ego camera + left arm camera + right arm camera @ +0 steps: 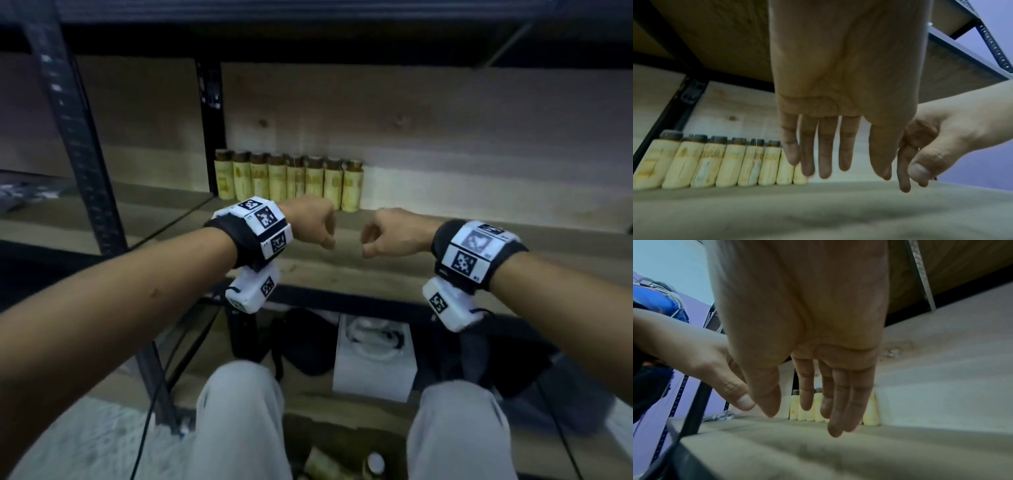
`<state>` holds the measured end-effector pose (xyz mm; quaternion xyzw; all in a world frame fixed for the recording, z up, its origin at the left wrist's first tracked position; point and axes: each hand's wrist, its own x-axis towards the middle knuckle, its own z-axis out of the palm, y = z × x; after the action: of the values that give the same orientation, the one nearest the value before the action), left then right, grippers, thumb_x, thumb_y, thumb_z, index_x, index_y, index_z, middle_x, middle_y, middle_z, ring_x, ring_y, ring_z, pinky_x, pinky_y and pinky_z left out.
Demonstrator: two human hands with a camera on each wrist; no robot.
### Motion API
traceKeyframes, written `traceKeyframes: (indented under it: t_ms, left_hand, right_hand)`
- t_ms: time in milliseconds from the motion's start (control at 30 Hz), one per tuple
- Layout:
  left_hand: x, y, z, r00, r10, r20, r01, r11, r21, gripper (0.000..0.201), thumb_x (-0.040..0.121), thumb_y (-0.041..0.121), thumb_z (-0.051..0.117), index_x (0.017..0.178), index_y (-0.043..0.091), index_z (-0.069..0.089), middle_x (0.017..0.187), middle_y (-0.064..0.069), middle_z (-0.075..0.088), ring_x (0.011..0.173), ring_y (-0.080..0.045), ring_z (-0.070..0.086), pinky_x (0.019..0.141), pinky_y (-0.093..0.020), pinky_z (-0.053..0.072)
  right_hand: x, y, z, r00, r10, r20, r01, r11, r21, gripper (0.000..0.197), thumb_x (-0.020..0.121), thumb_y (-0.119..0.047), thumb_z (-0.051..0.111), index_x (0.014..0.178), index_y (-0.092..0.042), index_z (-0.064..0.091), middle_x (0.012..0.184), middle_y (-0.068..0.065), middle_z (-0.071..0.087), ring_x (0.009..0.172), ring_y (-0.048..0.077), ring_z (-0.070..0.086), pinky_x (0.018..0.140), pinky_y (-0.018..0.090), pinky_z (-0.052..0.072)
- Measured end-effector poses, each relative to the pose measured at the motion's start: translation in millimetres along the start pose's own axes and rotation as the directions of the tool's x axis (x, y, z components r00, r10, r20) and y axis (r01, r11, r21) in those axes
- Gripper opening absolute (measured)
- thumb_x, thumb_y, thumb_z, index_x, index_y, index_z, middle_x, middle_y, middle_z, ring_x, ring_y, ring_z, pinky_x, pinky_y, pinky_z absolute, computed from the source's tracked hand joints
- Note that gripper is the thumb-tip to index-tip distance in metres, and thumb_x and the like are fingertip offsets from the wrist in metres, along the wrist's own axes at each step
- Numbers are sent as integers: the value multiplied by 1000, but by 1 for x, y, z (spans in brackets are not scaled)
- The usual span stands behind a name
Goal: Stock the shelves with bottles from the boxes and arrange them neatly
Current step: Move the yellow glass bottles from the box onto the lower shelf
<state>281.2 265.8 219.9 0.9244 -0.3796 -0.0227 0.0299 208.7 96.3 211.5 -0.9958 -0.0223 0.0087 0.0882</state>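
Note:
A row of several pale yellow bottles (287,181) with dark caps stands upright against the back of the wooden shelf (445,253), at its left end. Over the shelf's front half, my left hand (315,226) and my right hand (387,233) hover close together, knuckles facing each other. Both are empty. In the left wrist view the left hand (826,146) hangs with relaxed fingers in front of the bottles (725,162), and the right hand (931,146) is beside it. In the right wrist view the right hand (838,394) also hangs loose before the bottles (871,412).
A black metal upright (78,137) stands at the left, and another shelf board (308,10) is close overhead. Below are a white box (373,359) and dark bags (305,342). Between my knees lies a box with bottles (329,462).

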Motion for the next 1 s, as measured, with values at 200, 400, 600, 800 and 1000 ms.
traceKeyframes:
  t_ms: [200, 400, 600, 800, 1000]
  left_hand:
    - [-33, 23, 80, 976, 46, 212, -6, 982, -186, 21, 84, 31, 71, 87, 11, 72, 57, 3, 66, 50, -12, 61, 54, -26, 53]
    - [-40, 35, 183, 913, 78, 401, -5, 983, -181, 25, 84, 38, 71, 97, 17, 72, 93, -1, 71, 83, -18, 64, 76, -32, 52]
    - [-30, 42, 294, 849, 34, 527, 110, 965, -238, 38, 87, 35, 69, 119, 14, 66, 114, -3, 62, 107, -22, 59, 88, -31, 49]
    - [-33, 40, 394, 800, -111, 590, 385, 849, -363, 27, 88, 21, 68, 106, 2, 72, 114, -15, 68, 110, -31, 61, 92, -35, 49]
    - [-46, 31, 464, 698, -322, 639, 662, 630, -406, 32, 88, 10, 65, 115, -8, 64, 92, -12, 56, 82, -22, 53, 74, -30, 40]
  right_hand:
    - [-51, 3, 69, 999, 37, 31, -41, 990, 137, 9, 86, -29, 70, 82, -20, 70, 75, -7, 67, 72, 14, 64, 63, 31, 51]
    - [-78, 25, 147, 956, 98, 277, -148, 975, 167, 22, 86, -32, 71, 90, -10, 71, 80, 7, 73, 78, 25, 70, 70, 39, 57]
    - [-70, 55, 227, 906, 209, 369, -340, 877, 339, 30, 87, -34, 73, 96, -5, 71, 88, 10, 72, 81, 26, 70, 69, 39, 59]
    - [-64, 66, 316, 814, 330, 479, -537, 741, 402, 29, 88, -30, 72, 82, -3, 64, 77, 12, 63, 75, 32, 64, 66, 36, 51]
    - [-75, 78, 414, 637, 447, 627, -748, 555, 364, 34, 86, -34, 71, 98, -4, 61, 90, 12, 66, 70, 25, 60, 50, 26, 46]
